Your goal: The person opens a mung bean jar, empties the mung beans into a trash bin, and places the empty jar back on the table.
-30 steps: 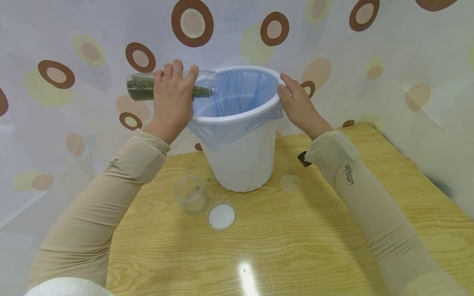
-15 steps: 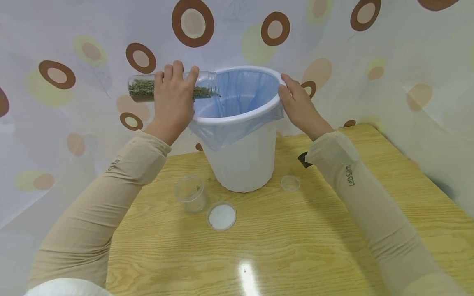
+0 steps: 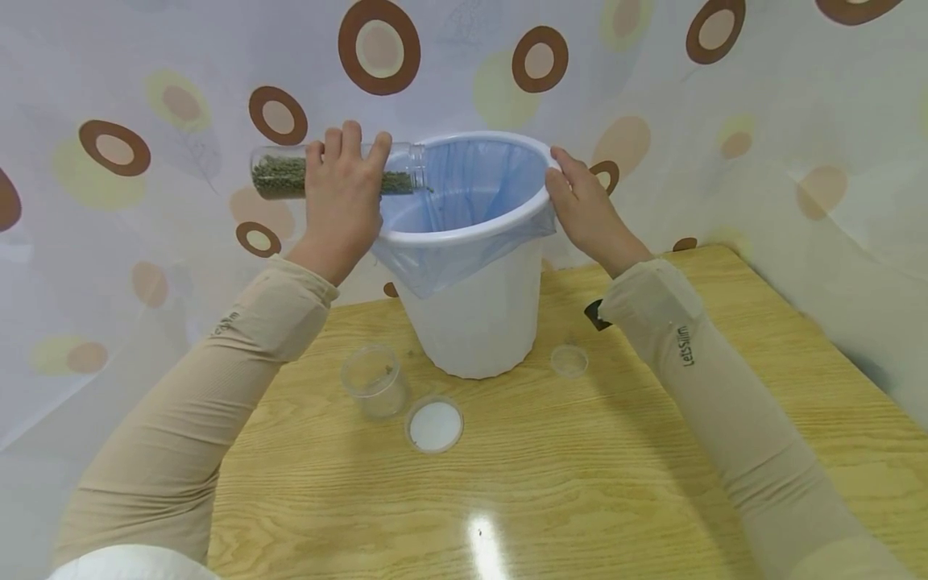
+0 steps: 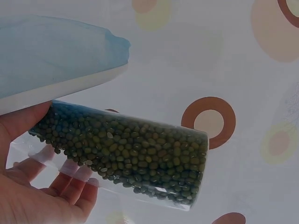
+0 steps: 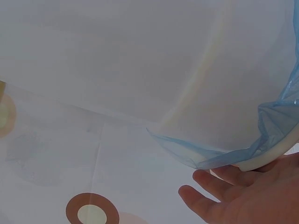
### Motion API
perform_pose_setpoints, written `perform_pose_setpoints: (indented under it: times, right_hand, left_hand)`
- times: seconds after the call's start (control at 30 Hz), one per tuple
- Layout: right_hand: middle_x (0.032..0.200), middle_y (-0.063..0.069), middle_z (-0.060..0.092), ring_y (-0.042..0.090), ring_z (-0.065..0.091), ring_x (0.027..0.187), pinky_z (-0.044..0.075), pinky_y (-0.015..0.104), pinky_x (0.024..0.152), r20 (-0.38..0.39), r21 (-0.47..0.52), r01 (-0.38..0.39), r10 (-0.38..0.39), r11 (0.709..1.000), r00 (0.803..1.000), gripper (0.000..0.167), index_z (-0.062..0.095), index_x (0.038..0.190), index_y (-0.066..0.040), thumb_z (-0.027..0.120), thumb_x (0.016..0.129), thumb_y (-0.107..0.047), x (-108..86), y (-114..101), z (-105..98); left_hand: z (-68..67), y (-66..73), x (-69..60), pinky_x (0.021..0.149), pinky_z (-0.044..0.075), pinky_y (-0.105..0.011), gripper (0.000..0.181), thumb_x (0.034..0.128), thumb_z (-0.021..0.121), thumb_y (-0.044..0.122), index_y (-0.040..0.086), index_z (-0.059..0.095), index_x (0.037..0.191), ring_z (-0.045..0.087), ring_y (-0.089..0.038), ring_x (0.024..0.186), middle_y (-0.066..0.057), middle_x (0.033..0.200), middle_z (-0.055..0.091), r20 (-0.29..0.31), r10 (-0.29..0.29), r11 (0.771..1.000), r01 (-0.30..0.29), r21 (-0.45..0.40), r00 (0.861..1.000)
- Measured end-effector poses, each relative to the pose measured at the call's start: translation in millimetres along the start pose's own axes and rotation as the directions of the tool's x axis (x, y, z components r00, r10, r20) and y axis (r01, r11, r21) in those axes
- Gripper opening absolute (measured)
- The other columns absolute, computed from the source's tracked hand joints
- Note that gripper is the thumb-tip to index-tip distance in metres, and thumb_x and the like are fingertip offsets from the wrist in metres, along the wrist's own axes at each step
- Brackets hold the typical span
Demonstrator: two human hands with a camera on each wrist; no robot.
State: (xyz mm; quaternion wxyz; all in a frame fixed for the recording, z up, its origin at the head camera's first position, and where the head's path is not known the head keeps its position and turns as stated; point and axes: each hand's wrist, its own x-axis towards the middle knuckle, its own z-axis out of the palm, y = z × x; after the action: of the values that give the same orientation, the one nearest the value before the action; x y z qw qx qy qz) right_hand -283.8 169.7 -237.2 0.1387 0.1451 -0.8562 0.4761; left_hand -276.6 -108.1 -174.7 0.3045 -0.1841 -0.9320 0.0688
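My left hand [image 3: 341, 189] grips a clear jar [image 3: 279, 176] lying nearly on its side, its open mouth over the left rim of a white bin [image 3: 471, 322]. Small green beans, like mung beans [image 4: 135, 151], fill the jar's lower side and reach its mouth, where one or two sit at the lip. My right hand [image 3: 590, 209] holds the bin's right rim, thumb and fingers over the edge. A thin blue bag [image 3: 464, 181] lines the bin and folds over the rim. In the right wrist view the bag's edge [image 5: 275, 123] hangs by my fingers; the bin's bottom is hidden.
On the wooden table [image 3: 551, 483] stand a clear plastic cup [image 3: 375, 383] and a round lid with a white disc [image 3: 435, 425]. A small clear lid [image 3: 569, 361] lies right of the bin. The patterned wall sheet [image 3: 449, 64] rises close behind.
Beans in the jar have shifted and loosened; a few dropped from its mouth toward the bin about half a second ago. Both hands keep their places.
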Motion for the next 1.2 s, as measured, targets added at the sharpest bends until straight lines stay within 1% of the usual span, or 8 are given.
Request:
perform_pose_setpoints:
  times: [0.1,0.27,0.4,0.47,0.67,0.83,0.97,1.2]
  right_hand:
    - [0.149,0.025,0.029,0.035,0.03,0.136,0.022,0.048,0.113,0.0,0.0,-0.005,0.005,1.0,1.0,0.06,0.019,0.152,-0.001,0.025,0.101,-0.032,0.5,0.7,0.0]
    - [0.149,0.024,0.029,0.035,0.032,0.135,0.023,0.048,0.113,0.004,-0.001,-0.014,0.014,1.0,1.0,0.06,0.019,0.152,-0.002,0.026,0.101,-0.033,1.4,1.5,0.8]
    - [0.15,0.023,0.029,0.034,0.033,0.134,0.023,0.048,0.113,0.01,-0.005,-0.025,0.025,1.0,1.0,0.06,0.02,0.153,-0.004,0.026,0.101,-0.034,1.8,2.0,1.1]
    - [0.151,0.022,0.028,0.034,0.033,0.134,0.023,0.048,0.113,0.014,-0.006,-0.03,0.031,1.0,0.999,0.06,0.019,0.153,-0.005,0.026,0.101,-0.035,2.1,1.9,0.7]
    - [0.15,0.023,0.029,0.035,0.033,0.133,0.023,0.048,0.112,0.011,-0.018,-0.02,0.021,1.0,1.0,0.061,0.02,0.152,-0.003,0.026,0.101,-0.034,3.3,2.2,-0.9]
    - [0.151,0.022,0.028,0.035,0.033,0.134,0.023,0.049,0.112,0.018,-0.019,-0.03,0.031,0.999,0.999,0.061,0.018,0.153,-0.004,0.025,0.101,-0.035,2.7,0.7,-1.6]
    - [0.153,0.019,0.026,0.032,0.032,0.135,0.022,0.047,0.113,0.028,-0.02,-0.051,0.052,0.998,0.998,0.061,0.017,0.154,-0.007,0.025,0.101,-0.037,2.4,-0.5,-1.7]
    - [0.152,0.02,0.027,0.033,0.032,0.135,0.022,0.048,0.113,0.023,-0.021,-0.054,0.055,0.998,0.998,0.061,0.018,0.153,-0.006,0.025,0.101,-0.036,2.0,-0.7,-2.1]
  left_hand:
    - [0.4,-0.2,0.5,0.097,0.029,-0.05,0.055,0.0838,0.053,-0.005,0.007,0.043,0.136,0.037,-0.039,0.115,-0.024,0.125,0.041,0.008,-0.001,1.0,0.001,0.003,1.0]
    - [0.0,-0.8,1.1,0.098,0.028,-0.05,0.06,0.0816,0.056,-0.005,0.008,0.041,0.138,0.035,-0.039,0.118,-0.024,0.129,0.038,0.05,-0.01,1.0,0.009,0.019,0.999]
    - [-0.5,-1.1,1.4,0.098,0.028,-0.05,0.061,0.0807,0.056,-0.005,0.008,0.041,0.138,0.035,-0.039,0.118,-0.024,0.129,0.038,0.067,-0.008,1.0,0.006,0.023,0.998]
    - [-0.9,-1.1,1.7,0.099,0.028,-0.05,0.061,0.0805,0.057,-0.005,0.008,0.041,0.138,0.035,-0.039,0.118,-0.024,0.129,0.038,0.069,-0.004,1.0,0.003,0.024,0.998]
    - [-2.8,-0.7,3.6,0.097,0.028,-0.051,0.058,0.0817,0.053,-0.006,0.007,0.041,0.137,0.035,-0.04,0.117,-0.025,0.129,0.038,0.066,0.011,1.0,-0.013,0.023,0.998]
    - [-4.9,-0.7,7.3,0.098,0.027,-0.052,0.058,0.0831,0.049,-0.005,0.007,0.039,0.139,0.034,-0.04,0.118,-0.025,0.13,0.037,0.095,0.007,0.999,-0.011,0.036,0.995]
    - [-5.8,-0.6,8.6,0.098,0.026,-0.052,0.059,0.0841,0.051,-0.003,0.008,0.038,0.14,0.033,-0.04,0.12,-0.025,0.132,0.036,0.116,0.002,0.999,-0.007,0.042,0.993]
    - [-6.7,0.0,9.3,0.098,0.027,-0.052,0.059,0.084,0.053,-0.002,0.007,0.039,0.14,0.034,-0.04,0.12,-0.025,0.131,0.036,0.112,0.006,0.999,-0.011,0.041,0.994]
